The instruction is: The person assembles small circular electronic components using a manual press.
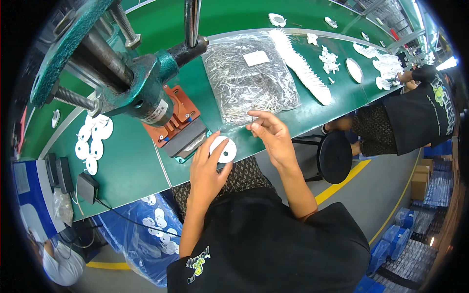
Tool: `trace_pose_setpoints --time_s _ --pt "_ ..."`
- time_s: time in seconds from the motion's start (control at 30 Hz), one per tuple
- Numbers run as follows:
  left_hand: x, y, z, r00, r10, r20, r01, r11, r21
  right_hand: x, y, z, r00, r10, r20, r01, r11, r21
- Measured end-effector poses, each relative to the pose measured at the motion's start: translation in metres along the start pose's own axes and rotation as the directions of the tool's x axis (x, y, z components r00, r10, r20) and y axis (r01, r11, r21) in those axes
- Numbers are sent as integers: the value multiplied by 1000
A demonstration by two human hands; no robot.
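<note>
My left hand (207, 167) grips a white round disc (227, 155) with a hole in it, at the table's front edge beside the press fixture. To its right, my right hand (274, 137) is closed in a pinch on a thin metal pin (252, 118), held upright between thumb and forefinger. Behind my hands lies a clear plastic bag (254, 80) full of loose metal pins. A green hand press (139, 88) stands at the left over an orange fixture block (188, 105), with a dark grey block (185, 138) in front.
White discs (96, 149) with pins lie on the left of the green table (132, 180). A long row of stacked white parts (300, 66) runs beside the bag. A blue-lined bin (132, 234) of discs stands below. At the right are a black stool (335, 158) and a co-worker (415, 110).
</note>
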State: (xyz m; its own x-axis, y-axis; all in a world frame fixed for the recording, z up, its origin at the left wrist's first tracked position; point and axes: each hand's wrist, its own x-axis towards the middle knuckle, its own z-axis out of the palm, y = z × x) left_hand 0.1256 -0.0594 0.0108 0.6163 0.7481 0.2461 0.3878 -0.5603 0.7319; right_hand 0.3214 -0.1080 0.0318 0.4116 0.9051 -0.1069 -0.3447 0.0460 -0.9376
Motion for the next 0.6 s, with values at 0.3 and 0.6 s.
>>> trace_pose_setpoints --time_s 0.3,0.6 --pt "0 -3 -6 999 37 11 -37 999 -7 -25 29 10 982 -66 175 116 948 -296" --pt "-1 -3 -2 999 35 -25 -35 999 -27 -23 36 4 954 -138 266 210 941 -264"
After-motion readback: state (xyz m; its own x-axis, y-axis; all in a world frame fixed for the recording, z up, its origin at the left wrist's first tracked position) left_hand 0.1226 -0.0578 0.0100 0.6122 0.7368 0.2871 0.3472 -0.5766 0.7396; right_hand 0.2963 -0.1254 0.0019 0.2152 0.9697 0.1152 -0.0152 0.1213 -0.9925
